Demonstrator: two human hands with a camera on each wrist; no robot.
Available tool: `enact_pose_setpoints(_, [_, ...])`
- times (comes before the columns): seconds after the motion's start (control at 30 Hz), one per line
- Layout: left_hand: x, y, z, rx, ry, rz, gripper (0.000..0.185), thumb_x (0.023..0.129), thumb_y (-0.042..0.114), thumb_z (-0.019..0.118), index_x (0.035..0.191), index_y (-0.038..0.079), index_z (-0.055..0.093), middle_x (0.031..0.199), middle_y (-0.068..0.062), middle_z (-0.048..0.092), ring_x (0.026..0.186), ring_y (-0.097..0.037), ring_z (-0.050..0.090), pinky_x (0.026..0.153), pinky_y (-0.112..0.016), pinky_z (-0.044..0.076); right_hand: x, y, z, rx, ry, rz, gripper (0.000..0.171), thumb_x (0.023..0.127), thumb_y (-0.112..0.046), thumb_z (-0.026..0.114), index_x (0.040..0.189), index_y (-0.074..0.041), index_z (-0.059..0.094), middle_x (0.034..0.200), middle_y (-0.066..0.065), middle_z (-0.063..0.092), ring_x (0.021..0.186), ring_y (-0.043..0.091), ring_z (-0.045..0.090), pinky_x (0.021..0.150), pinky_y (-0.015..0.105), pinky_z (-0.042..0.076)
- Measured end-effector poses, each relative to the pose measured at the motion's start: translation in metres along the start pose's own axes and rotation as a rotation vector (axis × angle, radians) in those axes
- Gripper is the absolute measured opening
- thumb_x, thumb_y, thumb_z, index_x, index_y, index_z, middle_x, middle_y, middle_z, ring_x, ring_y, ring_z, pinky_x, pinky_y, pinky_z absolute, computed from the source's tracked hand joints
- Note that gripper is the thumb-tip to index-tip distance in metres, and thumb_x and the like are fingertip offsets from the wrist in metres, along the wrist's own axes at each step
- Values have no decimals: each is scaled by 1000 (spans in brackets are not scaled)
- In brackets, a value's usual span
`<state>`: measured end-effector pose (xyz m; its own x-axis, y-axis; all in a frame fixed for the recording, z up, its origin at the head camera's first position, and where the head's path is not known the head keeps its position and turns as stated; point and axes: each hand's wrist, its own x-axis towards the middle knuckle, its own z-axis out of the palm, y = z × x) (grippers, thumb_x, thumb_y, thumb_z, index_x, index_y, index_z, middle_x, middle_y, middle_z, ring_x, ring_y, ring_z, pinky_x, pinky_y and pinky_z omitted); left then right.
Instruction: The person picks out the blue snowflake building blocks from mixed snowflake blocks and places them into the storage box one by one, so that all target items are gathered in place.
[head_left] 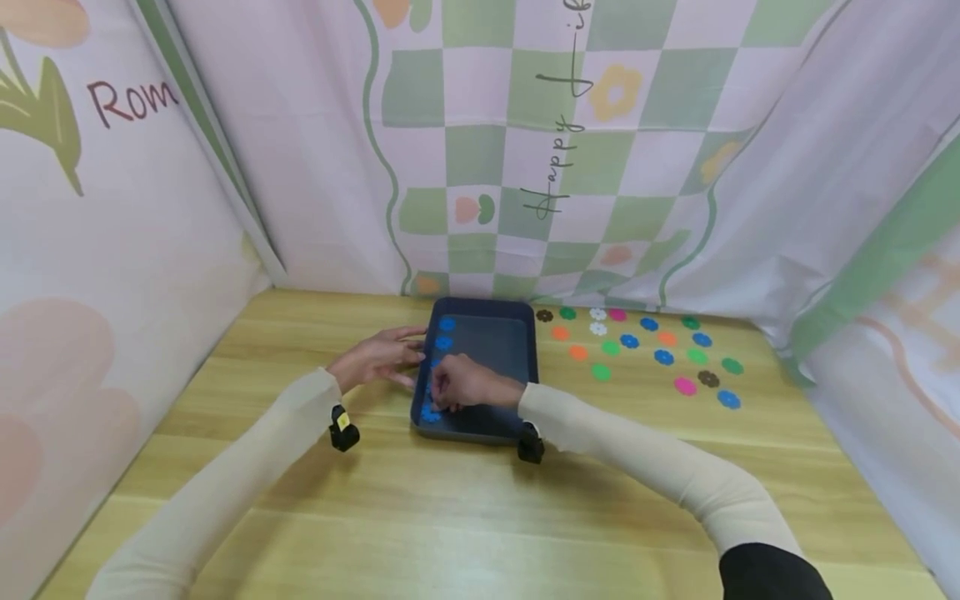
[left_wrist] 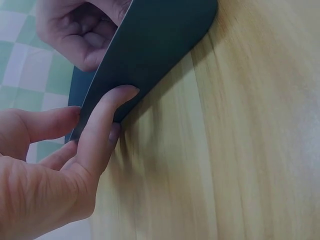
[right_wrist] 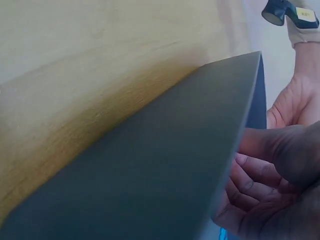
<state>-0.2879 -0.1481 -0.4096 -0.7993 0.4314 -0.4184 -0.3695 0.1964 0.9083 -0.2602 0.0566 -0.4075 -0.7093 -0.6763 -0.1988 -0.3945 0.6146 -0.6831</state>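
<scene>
tray: dark blue tray (head_left: 517,379) lies flat on the wooden table (head_left: 480,500), near the back, just left of the loose flowers
row: blue flowers (head_left: 446,324) lie in a line along the tray's left inner edge, from the far corner towards the near one
right hand: right hand (head_left: 467,383) is inside the tray at the near-left part, fingers curled down over the row; it seems to pinch a flower, but the fingertips hide it, so I cannot tell
left hand: left hand (head_left: 377,358) lies outside the tray, fingers straight and touching the left rim; the left wrist view shows fingertips (left_wrist: 120,97) pressed on the wall
step: judged as laying blue flowers into the row, the left hand steadying the tray
next move: probably a reach right for another blue flower (head_left: 728,399), calling for a lift over the right rim
loose flowers: mixed colours are scattered right of the tray, close together, so a pick needs care with neighbours
room: bare wood in front; cloth walls (head_left: 150,250) close in behind and on both sides
</scene>
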Motion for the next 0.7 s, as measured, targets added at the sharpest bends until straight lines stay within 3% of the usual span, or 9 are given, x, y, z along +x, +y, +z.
enact_pose_setpoints(0.2, [1,1,1,3,7,0,71,106,-4,47,169,12,18,173,-22,19,151,-44,37,79,-34,66,1,1,-7,2,1,-12,9,93,6,72,87,0,73,81,6,76,63,15,69,60,25,61])
enact_pose_setpoints(0.43, [1,1,2,22,-12,4,69,107,-4,47,169,9,17,173,-22,17,151,-45,37,82,-36,66,1,3,-18,14,19,-21,8,94,6,69,90,0,73,85,8,77,67,16,71,64,28,63])
enact_pose_setpoints(0.7, [3,0,0,-3,-25,9,71,107,-4,48,169,9,16,173,-23,16,151,-45,36,78,-34,66,-7,11,-30,9,49,1,2,94,-2,74,96,-2,74,85,5,75,73,13,68,65,23,57])
